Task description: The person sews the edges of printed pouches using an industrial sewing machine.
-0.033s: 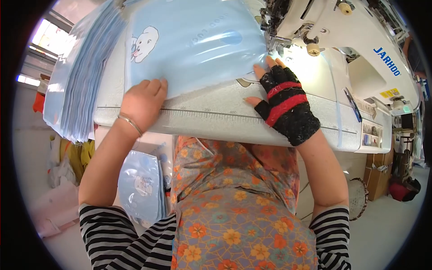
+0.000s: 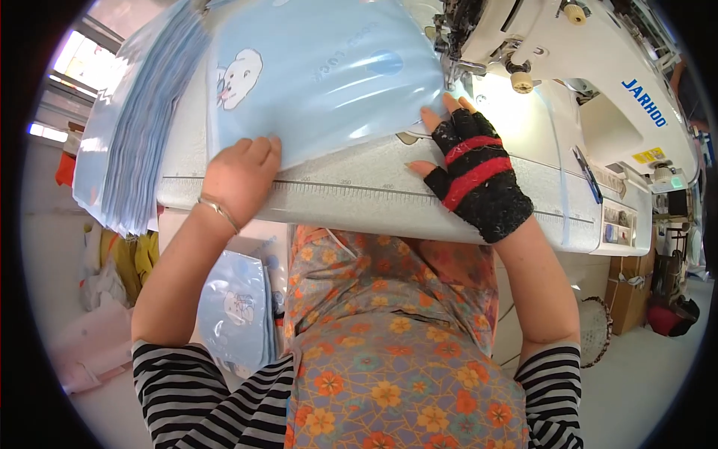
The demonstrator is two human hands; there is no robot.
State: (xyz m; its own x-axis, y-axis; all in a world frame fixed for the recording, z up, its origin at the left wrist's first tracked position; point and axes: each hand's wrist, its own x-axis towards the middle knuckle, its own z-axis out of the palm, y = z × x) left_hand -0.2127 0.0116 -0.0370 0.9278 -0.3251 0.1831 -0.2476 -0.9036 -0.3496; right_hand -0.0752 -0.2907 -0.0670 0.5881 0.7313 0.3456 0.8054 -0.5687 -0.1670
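Observation:
A glossy light-blue plastic sheet (image 2: 321, 82) printed with a white puppy lies on the sewing machine's bed, its right corner at the presser foot (image 2: 451, 77). My left hand (image 2: 241, 173), bare with a bangle at the wrist, has its fingers bent together over the sheet's near left edge; the thumb is hidden. My right hand (image 2: 479, 168) wears a black fingerless glove with red stripes. Its fingers are spread, the tips at the sheet's right corner close by the presser foot, the thumb apart over the bed.
The white sewing machine (image 2: 598, 97) stands at the right, its lamp lit. A thick stack of light-blue sheets (image 2: 134, 135) hangs over the table's left edge. More folded blue pieces (image 2: 235, 307) lie below by my lap. Tweezers (image 2: 587, 176) rest right of my glove, near a small parts tray (image 2: 619, 224).
My left hand has shifted slightly to the right, and the sheet's left part has slid a little with it. My right hand stays almost where it was.

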